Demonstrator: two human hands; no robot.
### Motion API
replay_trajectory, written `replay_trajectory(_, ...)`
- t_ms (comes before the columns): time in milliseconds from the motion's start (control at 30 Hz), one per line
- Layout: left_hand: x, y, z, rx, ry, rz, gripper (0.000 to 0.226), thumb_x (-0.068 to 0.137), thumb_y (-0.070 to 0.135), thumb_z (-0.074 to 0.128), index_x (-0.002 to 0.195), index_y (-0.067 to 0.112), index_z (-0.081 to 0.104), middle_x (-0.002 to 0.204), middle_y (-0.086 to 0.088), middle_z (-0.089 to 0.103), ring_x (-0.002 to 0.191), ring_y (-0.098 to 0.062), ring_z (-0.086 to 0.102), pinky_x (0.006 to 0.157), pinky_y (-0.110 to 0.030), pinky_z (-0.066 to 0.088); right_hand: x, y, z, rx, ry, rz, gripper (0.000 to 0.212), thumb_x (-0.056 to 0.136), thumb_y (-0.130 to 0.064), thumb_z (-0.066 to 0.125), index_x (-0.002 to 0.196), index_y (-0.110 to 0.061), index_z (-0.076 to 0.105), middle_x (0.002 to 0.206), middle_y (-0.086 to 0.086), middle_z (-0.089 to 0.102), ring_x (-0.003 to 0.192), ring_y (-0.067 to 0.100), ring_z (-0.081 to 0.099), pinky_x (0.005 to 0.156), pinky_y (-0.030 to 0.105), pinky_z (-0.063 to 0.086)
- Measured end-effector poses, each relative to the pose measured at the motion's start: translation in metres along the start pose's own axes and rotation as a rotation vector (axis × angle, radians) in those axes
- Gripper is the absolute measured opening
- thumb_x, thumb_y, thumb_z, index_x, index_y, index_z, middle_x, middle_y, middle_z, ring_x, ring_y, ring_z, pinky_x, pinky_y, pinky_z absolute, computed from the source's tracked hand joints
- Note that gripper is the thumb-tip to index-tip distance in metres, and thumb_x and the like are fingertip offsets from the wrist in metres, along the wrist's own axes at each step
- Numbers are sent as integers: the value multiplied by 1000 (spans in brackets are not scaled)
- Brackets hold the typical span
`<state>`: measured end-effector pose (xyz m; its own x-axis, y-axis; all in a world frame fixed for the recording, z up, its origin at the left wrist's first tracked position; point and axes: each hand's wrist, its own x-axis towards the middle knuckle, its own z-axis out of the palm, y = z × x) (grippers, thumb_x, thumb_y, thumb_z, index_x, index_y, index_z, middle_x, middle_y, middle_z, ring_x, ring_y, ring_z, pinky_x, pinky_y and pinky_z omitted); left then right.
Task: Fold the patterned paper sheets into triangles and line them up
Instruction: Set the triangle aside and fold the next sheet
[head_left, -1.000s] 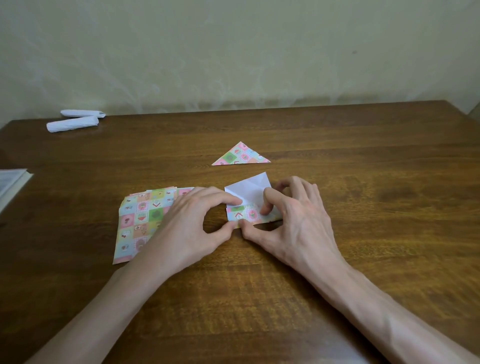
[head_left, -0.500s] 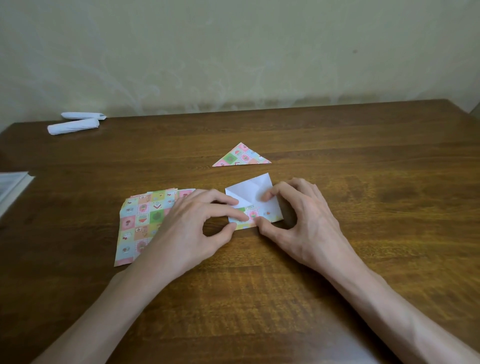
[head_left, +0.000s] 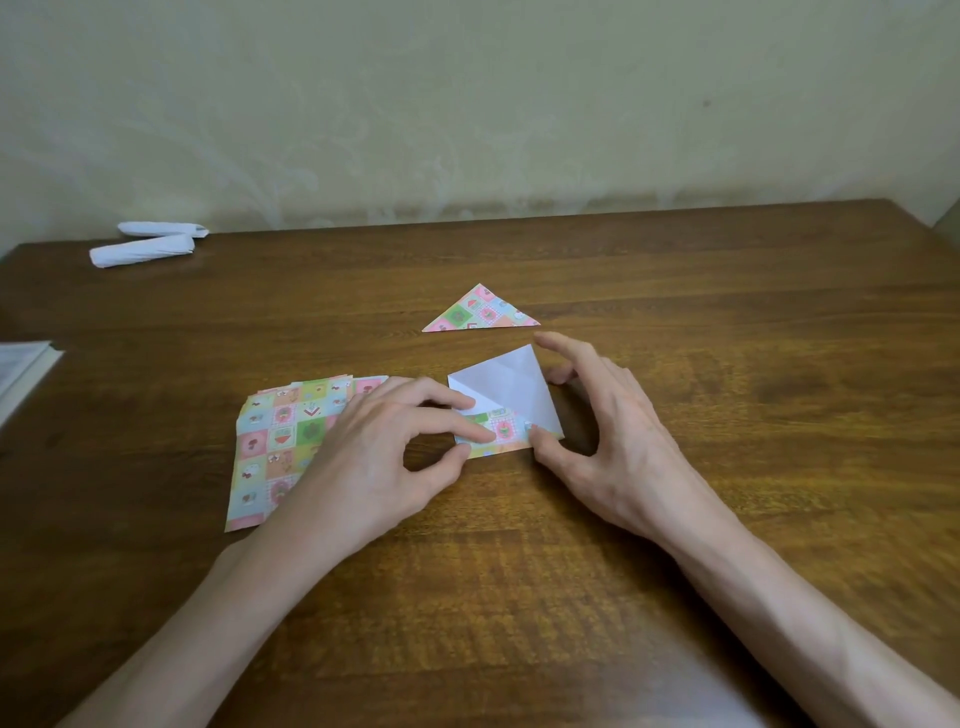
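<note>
A small square sheet (head_left: 511, 387) lies white side up in the middle of the wooden table (head_left: 727, 395), its near edge folded up to show a patterned strip. My left hand (head_left: 379, 457) pinches that strip at the sheet's near left, fingers on top and thumb at the edge. My right hand (head_left: 618, 447) is spread wide: its thumb presses the near right corner and its index finger hovers over the far corner. One finished patterned triangle (head_left: 480, 312) lies just beyond. A stack of flat patterned sheets (head_left: 280, 441) sits partly under my left hand.
Two white paper rolls (head_left: 143, 249) lie at the far left, near the wall. A white book or pad (head_left: 21, 369) pokes in from the left edge. The table's right corner shows at the far right.
My right hand's fingers have lifted off the sheet and spread, leaving only the thumb on the near right corner. More of the white side shows. My left hand has stayed on the folded strip.
</note>
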<state>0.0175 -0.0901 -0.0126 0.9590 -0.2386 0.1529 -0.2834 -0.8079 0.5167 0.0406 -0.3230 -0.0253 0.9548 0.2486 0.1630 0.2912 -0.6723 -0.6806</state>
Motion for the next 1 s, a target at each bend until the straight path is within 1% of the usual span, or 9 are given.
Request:
replay_trajectory(100,0,0,0,0,-11,-5,20,93,36,70,104,50,78,122,30,61,123,4,47,106,-36,36,1,3,-5,18,-37,14,87,87,-25,71,152,-56,22,126,-21,52,127,8,44,105,35,41)
replay_trajectory(167,0,0,0,-3,-11,-8,20,93,35,70,104,50,77,121,31,61,122,5,46,103,-33,34,0,3,-6,20,-49,12,87,89,-24,69,152,-57,21,127,-21,51,127,9,44,102,35,41)
replay_trajectory(300,0,0,1,1,-9,-3,21,93,35,70,104,51,77,121,31,61,122,5,47,101,-31,34,0,4,-6,26,-57,7,86,91,-21,68,153,-57,20,128,-19,51,128,8,43,109,36,38)
replay_trajectory(467,-1,0,0,-6,-14,-6,21,93,34,70,104,50,78,121,31,61,122,6,47,100,-30,33,2,4,-12,44,-100,-2,87,93,-12,65,156,-51,20,131,-12,53,126,2,42,114,28,29)
replay_trajectory(567,0,-1,0,-2,-21,-10,21,93,35,69,105,49,78,122,31,61,123,6,46,100,-30,32,3,5,-13,69,-116,-1,87,93,-7,64,156,-51,21,132,-11,54,129,2,42,119,30,28)
replay_trajectory(767,0,1,-2,9,-23,17,21,94,38,66,107,50,77,123,30,60,124,6,46,104,-35,35,3,6,-16,76,-136,-9,85,94,-6,63,152,-55,24,132,-15,51,133,6,42,113,26,30)
replay_trajectory(833,-2,0,-5,47,-47,63,24,95,44,60,112,51,75,127,29,59,126,3,48,109,-44,39,3,6,-15,73,-138,-9,84,94,-6,63,152,-54,26,133,-14,51,134,6,41,112,23,28)
replay_trajectory(900,-6,-4,-8,131,-96,119,32,99,47,51,125,53,68,135,28,55,133,0,45,111,-52,41,3,5,-15,68,-137,-14,82,94,-5,63,152,-51,28,134,-12,51,135,7,40,114,22,27)
replay_trajectory(1000,-12,-4,-12,295,-210,168,47,105,38,42,148,58,41,150,21,42,143,-7,36,112,-54,41,2,5,-13,62,-123,-10,78,93,-9,63,153,-48,30,134,-12,52,135,6,40,118,26,28)
